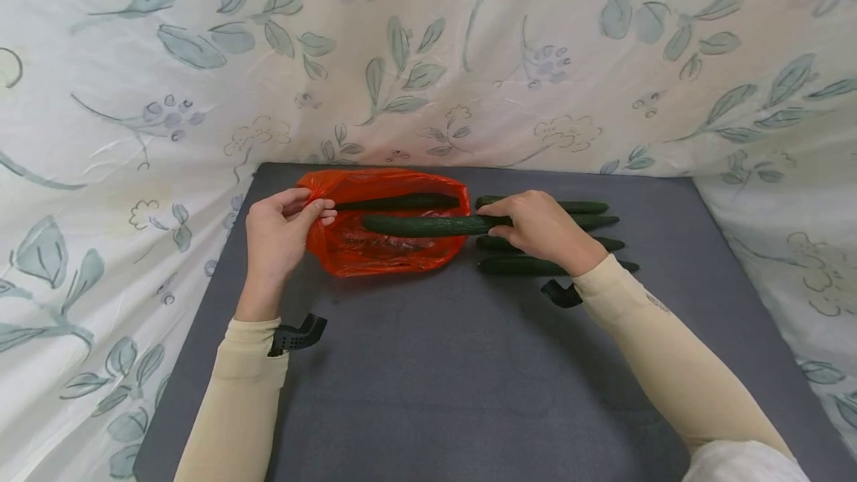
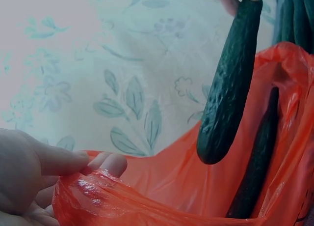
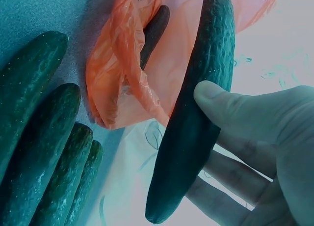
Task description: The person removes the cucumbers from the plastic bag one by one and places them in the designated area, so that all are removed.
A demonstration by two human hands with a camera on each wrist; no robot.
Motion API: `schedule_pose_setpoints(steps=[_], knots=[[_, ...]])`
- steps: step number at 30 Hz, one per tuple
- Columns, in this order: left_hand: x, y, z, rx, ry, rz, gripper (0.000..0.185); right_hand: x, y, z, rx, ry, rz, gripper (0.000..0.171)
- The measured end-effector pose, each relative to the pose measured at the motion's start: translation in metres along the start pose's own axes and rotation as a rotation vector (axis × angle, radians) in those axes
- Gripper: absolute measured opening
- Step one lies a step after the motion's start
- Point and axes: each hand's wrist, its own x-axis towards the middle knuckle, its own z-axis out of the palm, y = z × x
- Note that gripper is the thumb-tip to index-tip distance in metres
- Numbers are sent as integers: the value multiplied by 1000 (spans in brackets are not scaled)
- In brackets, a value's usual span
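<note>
My left hand (image 1: 281,229) pinches the gathered edge of a red plastic bag (image 1: 382,265) at its left end, thumb against fingers. Inside the bag lies one dark green cucumber (image 1: 415,201). Another cucumber (image 1: 428,226) is gripped by my right hand (image 1: 545,233), between thumb and fingers near one end. In the head view its far end overlaps the bag's open side. The left wrist view has that held cucumber (image 2: 230,83) slanting down above the bag's mouth, beside the one inside (image 2: 257,162).
Several more cucumbers (image 1: 522,266) lie side by side on the dark grey table (image 1: 428,378), right of the bag and partly hidden under my right hand. A floral cloth (image 1: 469,95) hangs behind the table and along both sides.
</note>
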Motion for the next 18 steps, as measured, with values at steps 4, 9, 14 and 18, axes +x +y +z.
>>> schedule_pose_setpoints(steps=[4,9,14,18], knots=[[1,1,1,-9,-9,-1,39,-7,1,-2,4,1,11,40],[1,2,0,-29,-13,-5,40,-14,3,-5,-4,32,17,40],[0,4,2,-37,-17,-8,41,-26,7,-10,-13,60,24,42],[0,4,2,-40,-16,1,41,-36,10,-14,-19,84,20,43]])
